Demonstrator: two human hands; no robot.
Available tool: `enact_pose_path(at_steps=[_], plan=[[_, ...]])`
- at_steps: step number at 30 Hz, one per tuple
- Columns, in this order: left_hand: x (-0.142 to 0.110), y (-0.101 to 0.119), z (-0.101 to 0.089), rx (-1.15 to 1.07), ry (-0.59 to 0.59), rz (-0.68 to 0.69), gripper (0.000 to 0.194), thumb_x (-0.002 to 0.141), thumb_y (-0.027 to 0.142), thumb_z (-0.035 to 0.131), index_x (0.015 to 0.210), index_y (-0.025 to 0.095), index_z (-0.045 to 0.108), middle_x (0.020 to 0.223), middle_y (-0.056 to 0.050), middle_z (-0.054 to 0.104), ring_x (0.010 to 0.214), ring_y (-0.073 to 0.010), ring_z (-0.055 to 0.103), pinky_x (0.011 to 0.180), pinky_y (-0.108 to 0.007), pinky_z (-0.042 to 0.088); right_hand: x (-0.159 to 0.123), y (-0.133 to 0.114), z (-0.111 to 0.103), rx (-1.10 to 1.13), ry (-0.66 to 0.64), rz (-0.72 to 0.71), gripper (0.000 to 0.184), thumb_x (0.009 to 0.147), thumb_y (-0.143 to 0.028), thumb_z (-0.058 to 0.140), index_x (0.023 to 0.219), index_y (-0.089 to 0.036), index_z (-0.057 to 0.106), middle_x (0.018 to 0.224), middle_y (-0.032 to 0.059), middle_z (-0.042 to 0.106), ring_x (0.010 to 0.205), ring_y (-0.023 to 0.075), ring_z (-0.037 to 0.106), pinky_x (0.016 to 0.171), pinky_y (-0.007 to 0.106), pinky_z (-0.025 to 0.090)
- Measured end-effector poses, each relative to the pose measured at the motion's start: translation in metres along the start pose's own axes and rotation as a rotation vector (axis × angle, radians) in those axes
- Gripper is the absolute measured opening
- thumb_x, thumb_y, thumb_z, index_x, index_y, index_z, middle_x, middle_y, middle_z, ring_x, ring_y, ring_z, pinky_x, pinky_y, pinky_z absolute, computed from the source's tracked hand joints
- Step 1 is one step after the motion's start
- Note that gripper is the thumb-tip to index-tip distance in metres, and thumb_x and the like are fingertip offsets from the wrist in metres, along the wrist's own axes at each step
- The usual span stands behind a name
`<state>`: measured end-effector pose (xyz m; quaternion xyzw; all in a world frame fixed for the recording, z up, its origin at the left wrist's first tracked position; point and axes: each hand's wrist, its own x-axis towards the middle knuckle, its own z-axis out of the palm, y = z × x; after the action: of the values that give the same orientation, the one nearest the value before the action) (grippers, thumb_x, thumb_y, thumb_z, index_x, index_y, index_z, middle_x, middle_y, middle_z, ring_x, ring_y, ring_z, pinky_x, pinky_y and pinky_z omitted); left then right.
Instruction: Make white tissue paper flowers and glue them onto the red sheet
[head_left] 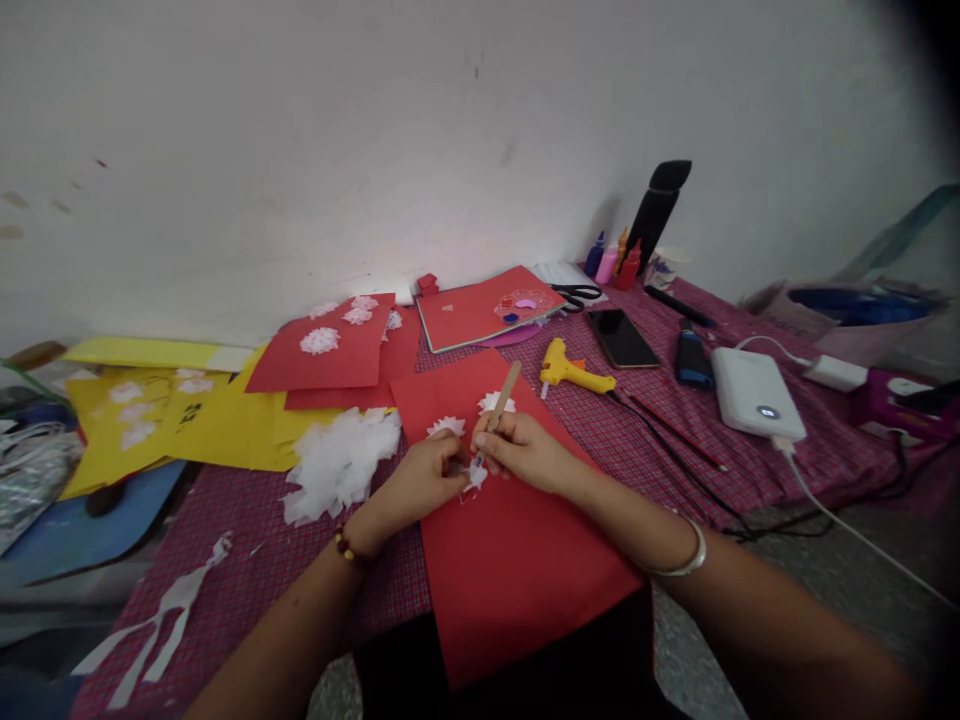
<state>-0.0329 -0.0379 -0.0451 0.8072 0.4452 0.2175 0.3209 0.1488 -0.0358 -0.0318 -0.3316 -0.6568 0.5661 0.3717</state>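
Note:
A large sheet of red paper lies in front of me, its near end hanging over the table edge. My right hand grips a flat wooden craft stick, tilted, with its lower end at a small crumpled white paper piece on the sheet. Beside that end, my left hand is closed, with fingertips pinching the edge of the same white piece. Two ruffled white paper flowers, one at the left and one partly behind my right hand, sit on the sheet.
Cut white paper pieces are heaped left of the sheet. A yellow glue gun, a phone, black scissors and a white power bank with cables lie to the right. Red cards with flowers and yellow paper are at the left.

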Motion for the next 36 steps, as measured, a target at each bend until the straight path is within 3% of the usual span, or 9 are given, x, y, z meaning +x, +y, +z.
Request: enact_pose_path(at_steps=[10, 20, 36], plan=[[0.001, -0.006, 0.000, 0.004, -0.008, 0.030, 0.005, 0.074, 0.017, 0.053, 0.075, 0.016, 0.058, 0.071, 0.001, 0.051, 0.062, -0.0116, 0.047, 0.057, -0.023, 0.035, -0.002, 0.005, 0.005, -0.102, -0.152, -0.089, 0.023, 0.088, -0.035, 0.045, 0.073, -0.018, 0.048, 0.057, -0.0037, 0.047, 0.050, 0.0090, 0.042, 0.050, 0.021, 0.034], [0.001, -0.010, 0.002, -0.012, 0.014, 0.064, 0.009, 0.076, 0.020, 0.056, 0.082, 0.018, 0.061, 0.077, -0.002, 0.059, 0.067, -0.0143, 0.051, 0.062, -0.026, 0.040, -0.001, 0.010, 0.005, -0.390, -0.202, -0.192, 0.014, 0.087, -0.020, 0.044, 0.077, -0.017, 0.054, 0.070, -0.0008, 0.055, 0.063, 0.0109, 0.049, 0.059, 0.022, 0.038], [0.000, -0.007, 0.002, -0.071, 0.007, 0.048, 0.006, 0.075, 0.019, 0.056, 0.078, 0.017, 0.061, 0.075, -0.002, 0.059, 0.066, -0.0140, 0.052, 0.061, -0.025, 0.040, -0.001, 0.012, 0.007, -0.274, -0.190, -0.049, 0.016, 0.088, -0.024, 0.045, 0.075, -0.017, 0.048, 0.059, -0.0030, 0.051, 0.053, 0.0086, 0.047, 0.053, 0.020, 0.036]])
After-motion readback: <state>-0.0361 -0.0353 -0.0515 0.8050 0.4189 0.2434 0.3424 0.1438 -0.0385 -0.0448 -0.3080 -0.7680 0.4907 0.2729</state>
